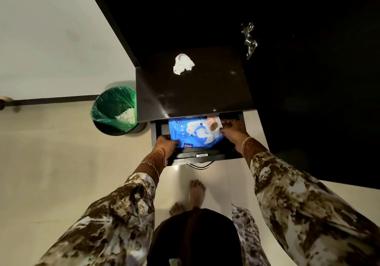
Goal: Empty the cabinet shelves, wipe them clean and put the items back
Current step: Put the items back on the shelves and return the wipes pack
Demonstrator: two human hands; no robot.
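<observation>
The cabinet, a low black unit seen from the head camera looking straight down, has its top drawer pulled out toward the person, and a blue plastic packet lies inside it, partly tucked under the cabinet's top edge. The left hand grips the packet's near left corner, fingers curled over the edge and closed on it. The right hand reaches into the drawer at the packet's far right edge, fingertips pressing on or pinching the plastic; the shadow there makes it hard to tell whether it truly grips or only touches. Both forearms wear patterned brown-and-white sleeves, with a thin bracelet on each wrist. On the cabinet's dusty top sits a crumpled white tissue, well apart from the drawer. A metal handle shows on the drawer's front below a small lock plate. To the left of the cabinet, just beside it on the pale floor, stands a bin lined with a green bag, some white paper inside. Bare feet stand on the floor in front of the drawer.
</observation>
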